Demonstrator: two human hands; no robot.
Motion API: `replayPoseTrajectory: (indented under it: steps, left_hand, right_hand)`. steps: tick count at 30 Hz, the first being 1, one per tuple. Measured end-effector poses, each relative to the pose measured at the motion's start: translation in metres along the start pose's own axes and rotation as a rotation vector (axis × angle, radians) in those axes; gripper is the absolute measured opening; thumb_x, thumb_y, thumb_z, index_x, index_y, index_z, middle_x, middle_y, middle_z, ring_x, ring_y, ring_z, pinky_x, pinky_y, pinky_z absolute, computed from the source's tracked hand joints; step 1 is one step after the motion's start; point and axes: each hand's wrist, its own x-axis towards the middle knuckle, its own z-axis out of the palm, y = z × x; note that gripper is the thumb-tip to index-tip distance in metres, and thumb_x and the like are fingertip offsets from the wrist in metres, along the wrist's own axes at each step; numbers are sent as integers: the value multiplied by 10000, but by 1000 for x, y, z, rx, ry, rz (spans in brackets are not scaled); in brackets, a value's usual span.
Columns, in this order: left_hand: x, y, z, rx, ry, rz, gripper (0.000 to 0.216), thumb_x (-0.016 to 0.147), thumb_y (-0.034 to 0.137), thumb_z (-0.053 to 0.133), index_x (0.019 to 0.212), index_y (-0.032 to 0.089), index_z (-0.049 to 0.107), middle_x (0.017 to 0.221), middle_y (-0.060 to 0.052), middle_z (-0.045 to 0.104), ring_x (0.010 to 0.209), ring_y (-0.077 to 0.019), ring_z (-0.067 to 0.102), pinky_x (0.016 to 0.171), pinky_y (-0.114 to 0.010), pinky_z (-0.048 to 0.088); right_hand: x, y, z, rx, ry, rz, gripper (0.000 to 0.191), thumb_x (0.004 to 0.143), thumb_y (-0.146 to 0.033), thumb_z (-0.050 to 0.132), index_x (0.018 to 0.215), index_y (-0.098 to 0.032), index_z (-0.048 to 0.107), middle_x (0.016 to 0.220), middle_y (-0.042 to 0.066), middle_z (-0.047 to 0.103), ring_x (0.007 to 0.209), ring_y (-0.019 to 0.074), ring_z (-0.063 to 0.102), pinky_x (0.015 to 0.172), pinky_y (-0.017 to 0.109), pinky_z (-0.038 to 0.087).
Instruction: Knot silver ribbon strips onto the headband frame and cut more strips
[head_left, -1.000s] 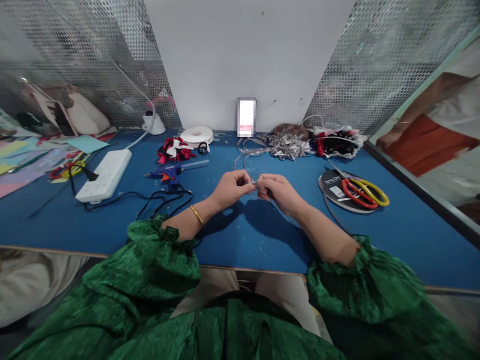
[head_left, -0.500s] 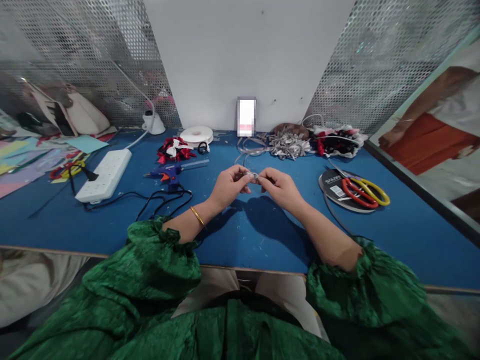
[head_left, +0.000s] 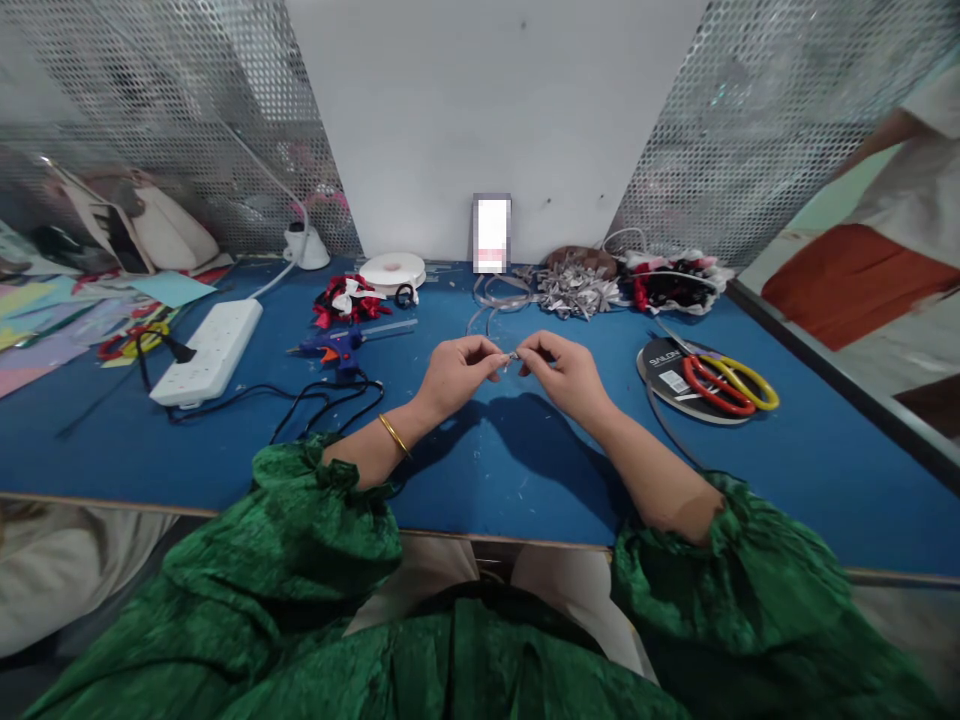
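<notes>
Over the middle of the blue table, my left hand [head_left: 459, 378] and my right hand [head_left: 564, 374] face each other, fingertips almost meeting. Both pinch a small piece of grey ribbon [head_left: 512, 357] between thumb and forefinger. Most of it is hidden by the fingers, so its exact shape cannot be made out. Just beyond the hands, loops of loose grey ribbon [head_left: 501, 300] lie on the table. A pile of short grey ribbon pieces [head_left: 576, 290] sits to the far right of them.
A blue glue gun [head_left: 337, 346] and white power strip [head_left: 210, 352] lie left. Behind them stand a white ribbon spool [head_left: 392, 269] and red bows [head_left: 343, 300]. At right, scissors [head_left: 731, 383] rest on a black spool [head_left: 667, 372]. A phone [head_left: 492, 235] leans at the back.
My fingertips have shifted slightly on the grey ribbon piece, and less of it shows between them. At the right edge, another person's arm has moved up and away.
</notes>
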Motion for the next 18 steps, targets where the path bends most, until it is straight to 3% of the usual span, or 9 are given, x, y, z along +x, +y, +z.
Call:
replayPoseTrajectory:
  steps: [4, 8, 12, 18]
  left_hand:
    - [0, 3, 2, -130, 7, -68, 276, 753, 399, 699, 770, 149, 584, 688, -21, 660, 566, -113, 615, 559, -240, 451]
    - [0, 4, 3, -227, 27, -171, 347, 737, 438, 710, 883, 154, 572, 720, -27, 682, 560, -117, 625, 536, -236, 442]
    - [0, 2, 3, -295, -12, -245, 317, 720, 415, 716, 858, 142, 634, 799, -51, 699, 608, -115, 628, 569, -242, 453]
    - [1, -1, 0, -286, 8, -254, 259, 711, 367, 719, 841, 153, 653, 818, -51, 705, 619, -105, 606, 570, -238, 439]
  right_hand:
    - [2, 1, 1, 186, -11, 89, 186, 859, -339, 585, 757, -183, 579, 660, 3, 620, 622, 139, 571, 620, 273, 414]
    - [2, 2, 3, 195, -18, 109, 220, 849, -371, 598, 736, -183, 577, 649, 2, 615, 609, 134, 567, 604, 271, 422]
    - [2, 2, 3, 225, -21, 115, 248, 854, -415, 597, 760, -186, 577, 683, 6, 619, 614, 130, 582, 612, 271, 444]
    - [6, 6, 0, 430, 129, 274, 349, 813, -539, 605, 915, -208, 556, 850, 19, 660, 568, 99, 591, 607, 267, 493]
